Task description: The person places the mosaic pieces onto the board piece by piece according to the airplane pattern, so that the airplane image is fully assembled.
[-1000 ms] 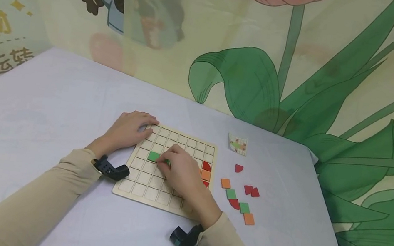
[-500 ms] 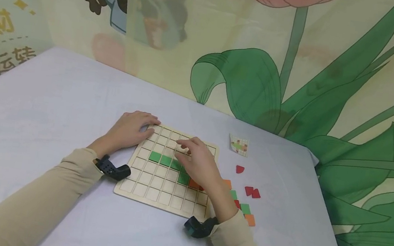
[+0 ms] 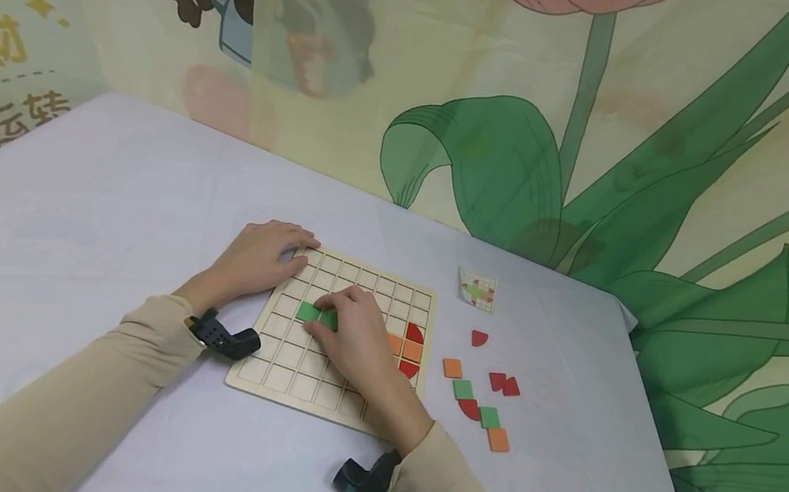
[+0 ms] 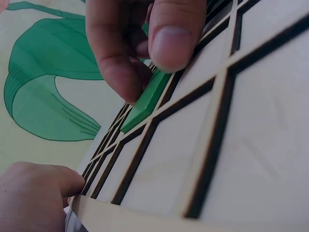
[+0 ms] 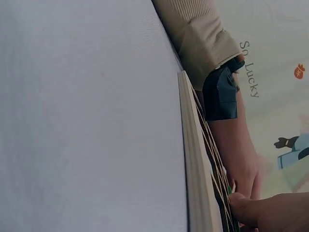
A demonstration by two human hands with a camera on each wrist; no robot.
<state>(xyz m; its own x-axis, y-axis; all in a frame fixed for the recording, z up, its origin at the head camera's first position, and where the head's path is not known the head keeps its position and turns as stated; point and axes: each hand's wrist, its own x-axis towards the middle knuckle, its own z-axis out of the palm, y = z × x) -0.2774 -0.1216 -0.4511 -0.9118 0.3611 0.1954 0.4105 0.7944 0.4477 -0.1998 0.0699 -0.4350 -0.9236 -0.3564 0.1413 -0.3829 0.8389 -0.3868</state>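
A wooden grid board (image 3: 285, 380) lies on the table. My left hand (image 3: 252, 258) rests at its upper left corner, fingers and thumb against the edge. Over the middle of the board, my right hand (image 3: 361, 346) has thumb and forefinger on opposite sides of a green square tile (image 3: 329, 319), pinching it; the left wrist view shows these fingers close on the green tile (image 4: 145, 106). Another green tile (image 3: 307, 312) sits just left. Red quarter-round pieces (image 3: 415, 334) and orange squares (image 3: 412, 351) fill cells at the right side. The right hand hides part of the grid.
Right of the board lie loose pieces: orange squares (image 3: 452, 368), green squares (image 3: 463, 389) and red quarter-rounds (image 3: 479, 339). A small pattern card (image 3: 477, 291) lies behind them. A printed cloth backdrop (image 3: 497, 160) rises along the table's far edge.
The right hand lifted off the green tiles and moved right with its fingers apart, then came back left and down onto them. The left hand has stayed at the board's corner.
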